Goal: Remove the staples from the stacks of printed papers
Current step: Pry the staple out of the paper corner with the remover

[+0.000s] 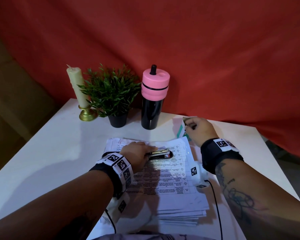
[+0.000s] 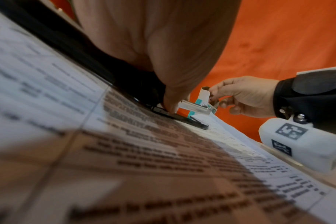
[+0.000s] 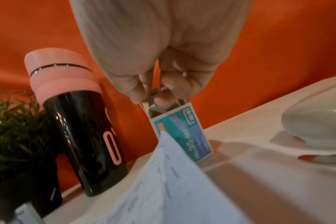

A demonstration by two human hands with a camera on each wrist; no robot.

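Head view: left hand grips the stapler on the papers. At two o'clock, right hand pinches into a staple box.

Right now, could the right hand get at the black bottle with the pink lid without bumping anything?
Probably yes. The right hand hovers just right of the bottle with bare table between them. But its fingers already pinch something small at the staple box, so it would need to let go first.

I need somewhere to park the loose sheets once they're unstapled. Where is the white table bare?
Bare white table lies left of the stack of printed papers, in front of the cream candle and green potted plant. Right of the stack, more bare top. Crowded: back edge, black bottle with pink lid, teal staple box.
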